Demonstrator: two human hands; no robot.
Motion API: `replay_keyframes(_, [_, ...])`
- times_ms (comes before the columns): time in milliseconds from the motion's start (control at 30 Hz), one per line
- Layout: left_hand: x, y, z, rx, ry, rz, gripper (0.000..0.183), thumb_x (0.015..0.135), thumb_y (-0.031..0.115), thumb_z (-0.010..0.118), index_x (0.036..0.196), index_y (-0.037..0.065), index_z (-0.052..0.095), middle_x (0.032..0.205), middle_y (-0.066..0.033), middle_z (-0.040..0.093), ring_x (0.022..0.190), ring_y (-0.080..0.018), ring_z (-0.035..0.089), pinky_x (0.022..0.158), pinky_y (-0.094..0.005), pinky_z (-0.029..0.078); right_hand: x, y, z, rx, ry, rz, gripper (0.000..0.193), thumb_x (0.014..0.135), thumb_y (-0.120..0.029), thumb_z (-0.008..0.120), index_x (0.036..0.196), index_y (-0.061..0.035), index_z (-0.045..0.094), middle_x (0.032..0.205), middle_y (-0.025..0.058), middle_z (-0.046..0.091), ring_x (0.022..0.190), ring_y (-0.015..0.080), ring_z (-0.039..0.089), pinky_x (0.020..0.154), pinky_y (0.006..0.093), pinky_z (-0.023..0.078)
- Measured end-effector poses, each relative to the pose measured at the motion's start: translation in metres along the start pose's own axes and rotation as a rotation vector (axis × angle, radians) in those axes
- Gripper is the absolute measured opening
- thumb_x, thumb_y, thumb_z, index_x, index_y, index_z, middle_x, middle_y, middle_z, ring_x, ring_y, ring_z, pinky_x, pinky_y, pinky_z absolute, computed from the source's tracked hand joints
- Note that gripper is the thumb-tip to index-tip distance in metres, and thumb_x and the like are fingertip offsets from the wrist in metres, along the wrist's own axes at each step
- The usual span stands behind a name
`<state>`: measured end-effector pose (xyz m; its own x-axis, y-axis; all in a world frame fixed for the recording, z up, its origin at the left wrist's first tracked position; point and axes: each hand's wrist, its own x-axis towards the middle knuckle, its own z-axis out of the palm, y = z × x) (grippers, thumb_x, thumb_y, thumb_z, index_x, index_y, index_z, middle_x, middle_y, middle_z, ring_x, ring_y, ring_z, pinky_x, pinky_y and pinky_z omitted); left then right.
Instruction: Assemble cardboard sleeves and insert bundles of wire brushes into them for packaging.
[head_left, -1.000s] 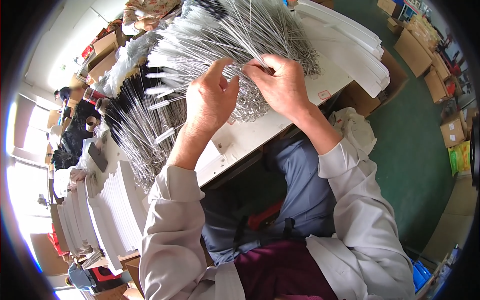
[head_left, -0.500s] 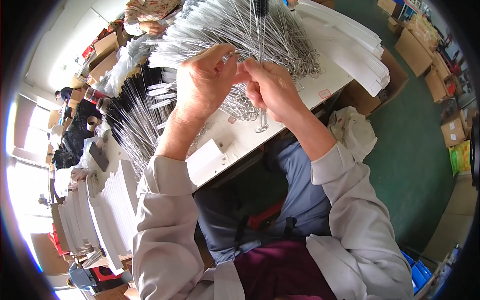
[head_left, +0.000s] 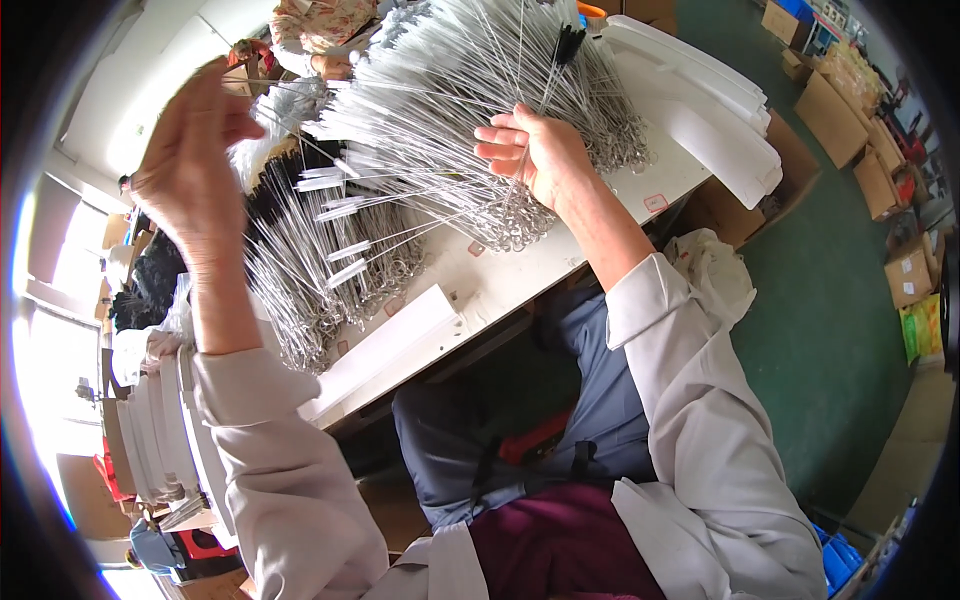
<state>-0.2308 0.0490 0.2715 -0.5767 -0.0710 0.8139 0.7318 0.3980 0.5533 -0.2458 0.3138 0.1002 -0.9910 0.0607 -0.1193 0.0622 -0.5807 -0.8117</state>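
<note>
My left hand [head_left: 195,150] is raised at the far left, smeared by motion. Thin wires show beside its fingertips, but I cannot tell if it grips one. My right hand [head_left: 545,155] is over the big heap of wire-handled brushes [head_left: 440,90], fingers loosely curled and pointing left. Thin stems pass through its grasp, and a black-bristled brush [head_left: 570,45] leans up and right above it. Most heaped brushes have pale bristles and looped wire ends toward me. A second pile of brushes [head_left: 300,255], some dark-bristled, lies to the left.
A long white box [head_left: 385,350] lies along the near edge of the white table [head_left: 480,285]. White folded card [head_left: 700,110] is stacked at the right. Another person's hand [head_left: 330,66] is at the far side. Cardboard boxes [head_left: 830,100] stand along the right.
My hands, close together before, are now far apart. My left hand has swung up and left; my right hand has moved slightly right and its fingers have loosened. The black-bristled brush now leans right.
</note>
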Motion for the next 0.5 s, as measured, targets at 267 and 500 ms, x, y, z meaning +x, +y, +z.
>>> replay_keyframes(267, [0.065, -0.002, -0.15, 0.267, -0.11, 0.207, 0.036, 0.107, 0.009, 0.049, 0.138, -0.004, 0.06, 0.104, -0.0105, 0.071, 0.083, -0.0141, 0.069, 0.076, -0.0297, 0.059, -0.001, 0.004, 0.008, -0.108, 0.007, -0.013, 0.044, 0.11, -0.031, 0.045, 0.121, 0.0093, 0.06, 0.11, 0.0231, 0.073, 0.093, 0.0303, 0.076, 0.068, 0.034, 0.063])
replay_keyframes(500, [0.052, 0.047, -0.201, -0.234, -0.658, -0.359, 0.042, 0.108, 0.024, 0.049, 0.136, -0.004, 0.062, 0.105, -0.0062, 0.071, 0.07, -0.0102, 0.058, 0.059, -0.0268, 0.05, -0.003, 0.0, -0.014, -0.113, -0.092, -0.082, 0.039, 0.11, -0.031, 0.05, 0.107, 0.0048, 0.066, 0.07, 0.0022, 0.059, 0.047, 0.0049, 0.038, 0.04, 0.0231, 0.027])
